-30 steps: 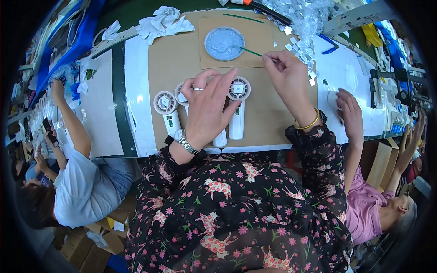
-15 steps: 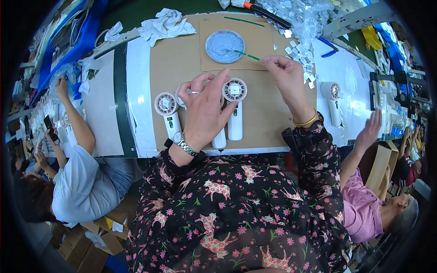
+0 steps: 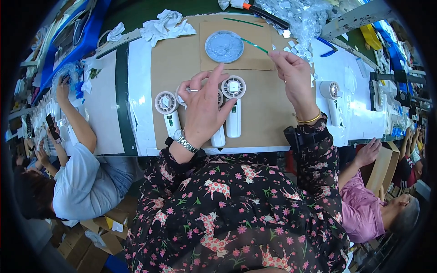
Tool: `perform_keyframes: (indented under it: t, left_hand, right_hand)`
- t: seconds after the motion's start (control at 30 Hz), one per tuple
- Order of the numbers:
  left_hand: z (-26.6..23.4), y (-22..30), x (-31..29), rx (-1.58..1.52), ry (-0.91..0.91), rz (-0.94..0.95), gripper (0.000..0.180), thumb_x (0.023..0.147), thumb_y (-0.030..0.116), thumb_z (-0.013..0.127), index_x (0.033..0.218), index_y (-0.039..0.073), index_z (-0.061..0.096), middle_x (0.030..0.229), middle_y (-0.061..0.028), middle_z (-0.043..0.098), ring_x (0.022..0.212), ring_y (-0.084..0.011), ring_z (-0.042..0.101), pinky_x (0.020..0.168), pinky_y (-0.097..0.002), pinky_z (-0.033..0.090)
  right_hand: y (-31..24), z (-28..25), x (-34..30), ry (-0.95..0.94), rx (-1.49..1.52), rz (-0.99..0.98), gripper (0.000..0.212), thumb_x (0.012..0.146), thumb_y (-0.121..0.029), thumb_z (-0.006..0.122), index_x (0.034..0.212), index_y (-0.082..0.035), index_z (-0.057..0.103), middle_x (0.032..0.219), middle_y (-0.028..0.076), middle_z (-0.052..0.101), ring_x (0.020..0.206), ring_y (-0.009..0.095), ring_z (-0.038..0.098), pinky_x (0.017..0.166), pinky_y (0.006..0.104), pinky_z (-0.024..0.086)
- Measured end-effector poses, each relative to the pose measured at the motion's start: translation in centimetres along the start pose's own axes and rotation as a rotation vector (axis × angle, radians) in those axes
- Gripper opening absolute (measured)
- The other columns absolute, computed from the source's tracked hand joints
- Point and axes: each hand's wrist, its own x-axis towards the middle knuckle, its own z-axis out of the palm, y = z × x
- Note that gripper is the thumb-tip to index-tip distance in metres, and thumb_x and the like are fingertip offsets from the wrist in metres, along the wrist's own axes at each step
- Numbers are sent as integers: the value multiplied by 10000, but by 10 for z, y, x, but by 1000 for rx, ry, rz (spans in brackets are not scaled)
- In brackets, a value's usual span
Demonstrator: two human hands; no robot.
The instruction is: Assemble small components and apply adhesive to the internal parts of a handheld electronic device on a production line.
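My right hand [image 3: 293, 75] pinches a thin green strip [image 3: 256, 46] by one end. The strip's free tip is at the right edge of a round dish [image 3: 206, 49] of grey paste [image 3: 224, 47]. My left hand [image 3: 203, 107], fingers spread, is over the middle of a row of white handheld fans and partly hides them. The rightmost fan of the row [image 3: 233, 119] has a pale square plate [image 3: 234, 86] at the centre of its round head. At the left of the row lies another fan [image 3: 171, 120], also with a square piece in its head.
Beneath the dish lies a cardboard sheet [image 3: 255, 63] with a second green strip [image 3: 243, 22]. Several small square plates [image 3: 291, 47] are scattered at the upper right, near blue-handled pliers [image 3: 328, 53]. Crumpled white cloth [image 3: 166, 27] lies upper left. Another fan [image 3: 334, 109] and co-workers flank me.
My right hand has moved right, drawing the green strip's tip from the paste to the dish's edge. My left hand has barely shifted. The co-worker's hand on the right has lowered.
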Motion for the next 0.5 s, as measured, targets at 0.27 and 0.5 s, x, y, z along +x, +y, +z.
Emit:
perform_keyframes:
  t: [0.27,0.5]
  left_hand:
    - [-2,-3,-4,-1,-3,-18,927,847,210,847,1623,72,357,1343,-27,726,1358,-271,495,1121,-506,206]
    - [-4,-6,-6,-7,-16,-39,930,854,215,840,1628,66,345,1355,-27,724,1359,-273,491,1124,-503,201]
  right_hand:
    - [-9,-4,-1,-66,182,65,147,994,-117,758,1059,14,764,762,-54,538,615,23,394,533,210,270]
    - [-19,-3,-16,-91,196,69,156,1001,-112,747,1081,22,754,772,-44,541,619,26,398,535,208,270]
